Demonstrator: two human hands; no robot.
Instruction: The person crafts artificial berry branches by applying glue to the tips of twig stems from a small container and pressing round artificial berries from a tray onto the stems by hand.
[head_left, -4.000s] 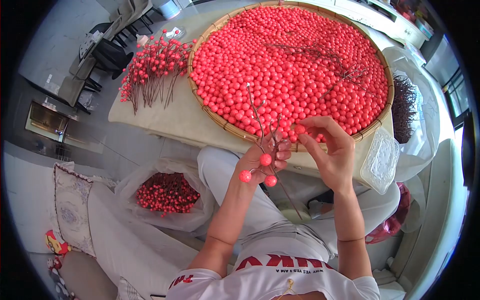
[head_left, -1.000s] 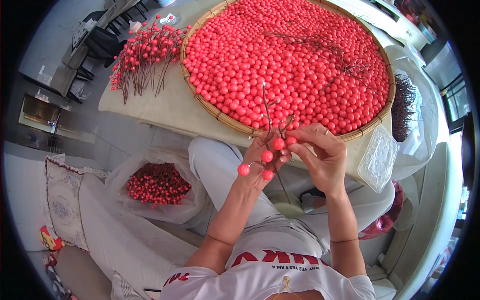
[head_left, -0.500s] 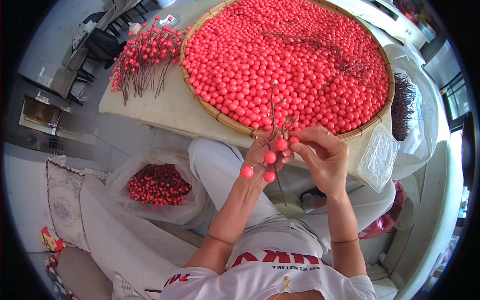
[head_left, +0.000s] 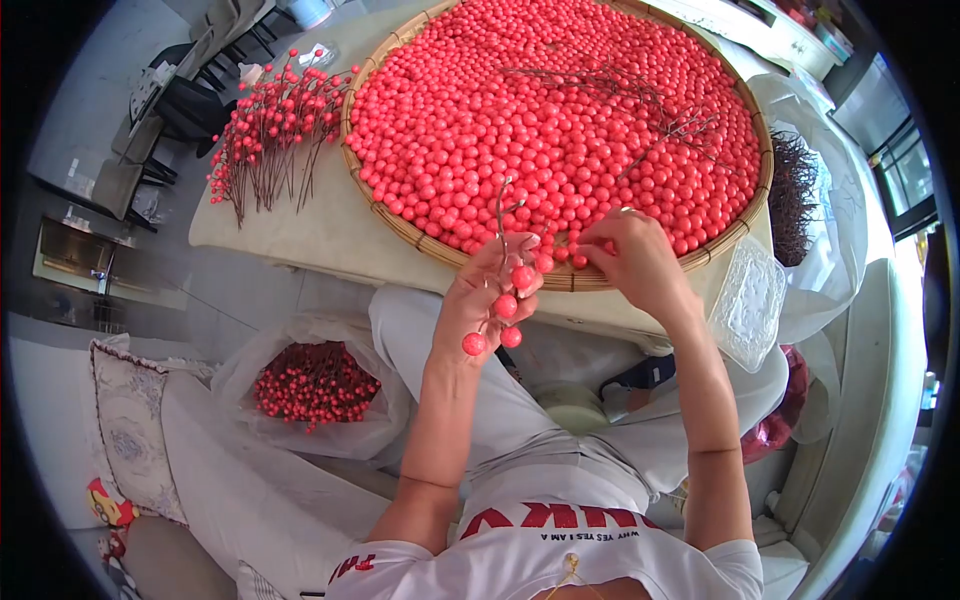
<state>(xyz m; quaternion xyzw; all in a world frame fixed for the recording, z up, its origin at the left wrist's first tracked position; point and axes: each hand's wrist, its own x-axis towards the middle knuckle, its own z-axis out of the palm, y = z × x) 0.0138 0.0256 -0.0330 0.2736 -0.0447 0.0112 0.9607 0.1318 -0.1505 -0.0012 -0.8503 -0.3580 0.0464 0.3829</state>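
Note:
My left hand [head_left: 487, 290] is closed round a brown branch [head_left: 502, 212] whose bare, pale-tipped end points up over the basket rim. Several red berries [head_left: 505, 306] hang on it beside my fingers and wrist. To the right, my right hand [head_left: 632, 254] reaches over the near rim of the round woven basket [head_left: 430, 243], its thumb and fingers bent close together at a red berry [head_left: 579, 262]. Whether that berry is gripped is hard to make out. Loose red berries [head_left: 540, 120] fill the basket, and thin bare twigs [head_left: 640, 95] lie on top of them.
Finished-looking berry sprigs [head_left: 275, 125] lie on the table [head_left: 300, 238] at the left. A plastic bag of berry branches [head_left: 315, 385] stands on the floor below. On the right are a clear plastic tray [head_left: 748, 305] and a bag of bare brown twigs [head_left: 792, 200].
My right hand has moved away from the branch, up and to the basket's near edge. My left hand, still round the branch, has shifted left, and the view has shifted slightly.

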